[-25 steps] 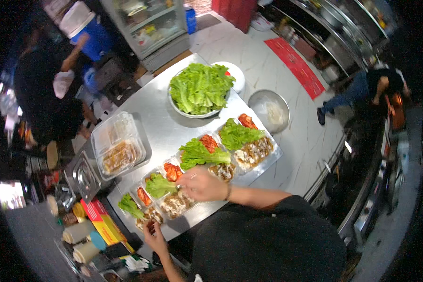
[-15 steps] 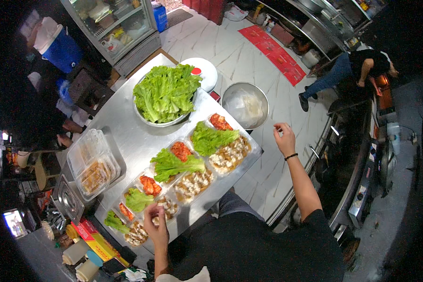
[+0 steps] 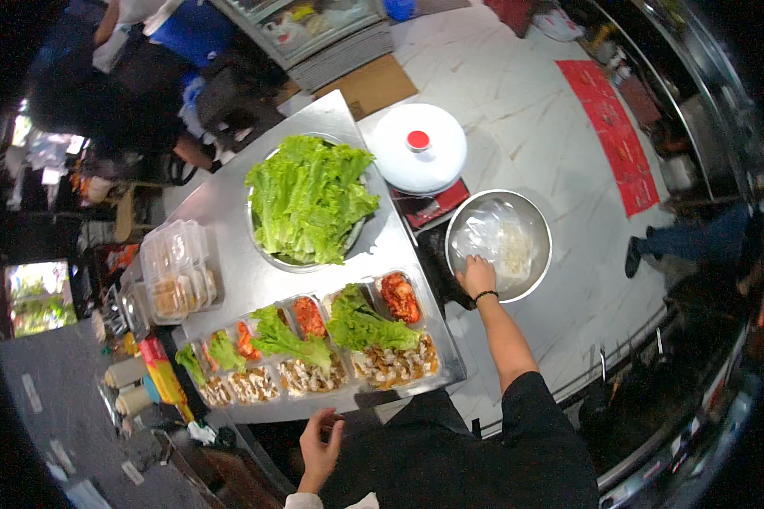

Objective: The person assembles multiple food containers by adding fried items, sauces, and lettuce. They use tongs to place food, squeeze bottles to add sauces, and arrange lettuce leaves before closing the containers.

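Over the left side of a metal bowl, my right hand touches or nearly touches a clear plastic bag with pale contents inside. Its fingers point down, slightly bent and seemingly apart. My left hand hovers off the table's near edge, fingers curved and thumb apart, with nothing in it. Along that edge runs a row of several clear trays holding sauced, white-topped food, green lettuce leaves and red kimchi-like food. Behind them, a large bowl is heaped with lettuce.
A steel table carries the food, with stacked clear containers at its left. A white lid with red knob sits beyond its right edge. Squeeze bottles stand at lower left. Another person's legs show at right.
My right hand has moved from open air onto the bowl with the plastic bag. My left hand has drawn back from the trays. The view has shifted and turned.
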{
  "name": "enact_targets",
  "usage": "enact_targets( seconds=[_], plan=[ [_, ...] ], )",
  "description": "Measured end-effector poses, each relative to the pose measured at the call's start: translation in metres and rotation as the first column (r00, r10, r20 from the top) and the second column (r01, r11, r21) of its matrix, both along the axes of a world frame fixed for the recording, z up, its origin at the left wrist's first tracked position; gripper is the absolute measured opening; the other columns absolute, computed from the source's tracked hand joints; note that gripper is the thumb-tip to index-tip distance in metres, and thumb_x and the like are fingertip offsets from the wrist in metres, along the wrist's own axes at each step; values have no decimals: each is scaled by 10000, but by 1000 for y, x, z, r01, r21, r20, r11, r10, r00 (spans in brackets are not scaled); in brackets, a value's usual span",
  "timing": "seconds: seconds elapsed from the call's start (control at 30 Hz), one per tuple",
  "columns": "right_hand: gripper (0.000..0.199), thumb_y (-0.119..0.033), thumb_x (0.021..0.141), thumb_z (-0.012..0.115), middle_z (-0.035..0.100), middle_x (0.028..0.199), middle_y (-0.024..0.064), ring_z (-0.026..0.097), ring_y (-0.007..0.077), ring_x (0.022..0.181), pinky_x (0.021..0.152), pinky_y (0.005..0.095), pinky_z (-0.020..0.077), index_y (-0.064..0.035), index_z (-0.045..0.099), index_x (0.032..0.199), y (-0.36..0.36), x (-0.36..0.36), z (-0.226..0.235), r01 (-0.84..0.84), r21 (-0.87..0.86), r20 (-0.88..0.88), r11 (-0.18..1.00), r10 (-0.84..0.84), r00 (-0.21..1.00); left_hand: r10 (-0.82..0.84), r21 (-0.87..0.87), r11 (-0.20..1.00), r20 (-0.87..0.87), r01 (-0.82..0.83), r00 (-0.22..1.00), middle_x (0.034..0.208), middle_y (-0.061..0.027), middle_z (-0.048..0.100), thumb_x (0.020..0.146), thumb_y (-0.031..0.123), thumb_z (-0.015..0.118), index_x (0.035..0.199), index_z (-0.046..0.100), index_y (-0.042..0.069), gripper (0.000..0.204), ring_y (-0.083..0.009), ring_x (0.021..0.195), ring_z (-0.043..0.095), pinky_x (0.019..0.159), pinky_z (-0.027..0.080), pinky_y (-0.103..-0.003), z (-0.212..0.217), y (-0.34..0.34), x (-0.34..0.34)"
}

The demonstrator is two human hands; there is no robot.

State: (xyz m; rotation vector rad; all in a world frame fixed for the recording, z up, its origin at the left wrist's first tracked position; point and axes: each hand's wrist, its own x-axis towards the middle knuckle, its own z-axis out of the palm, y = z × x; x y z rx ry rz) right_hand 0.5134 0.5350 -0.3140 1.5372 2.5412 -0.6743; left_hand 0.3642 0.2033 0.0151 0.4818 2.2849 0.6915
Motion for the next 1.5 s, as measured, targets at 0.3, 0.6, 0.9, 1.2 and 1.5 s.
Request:
enact_targets(
  seconds=[0.3,0.6,0.9,1.2,1.5],
  plan=[
    [149,-182,817,564,661,892,104,645,279,833,730,435,489,-88,658,883,-11,4,-18,65,7,153,998,-65,986,-25,65,997,-204,39,979,899,-106,672,853,138,657,1113,587,42,286,-199,764,666,674,525,-302,19,18,28],
    [177,-166,851,523,658,906,71,624,229,900,744,397,481,-106,690,844,-17,19,-30,-91,40,228,995,79,970,-120,74,987,-239,141,964,895,-88,682,859,170,648,1162,550,69,334,-218,733,669,658,521,-312,20,24,37],
    [278,-138,873,522,587,1112,206,554,353,1039,912,431,417,28,518,1096,37,73,76,299,72,-484,952,-229,845,-97,190,973,-159,127,982,915,-106,670,854,147,644,1151,565,40,326,-229,790,657,705,511,-315,14,13,22],
    [204,-168,990,442,607,856,72,573,129,717,643,261,488,-13,519,1099,24,75,337,445,11,-917,896,-168,362,-94,369,911,-251,185,963,936,-90,675,871,109,633,1174,549,48,320,-165,814,643,712,489,-299,12,-3,-17],
    [166,-191,966,470,575,691,65,577,118,642,576,279,466,-52,551,1008,-70,-103,280,69,-387,-697,919,-341,631,-95,421,865,-396,272,913,989,-121,633,868,144,593,1128,565,38,283,-266,935,597,821,459,-369,10,29,-73]
  ],
)
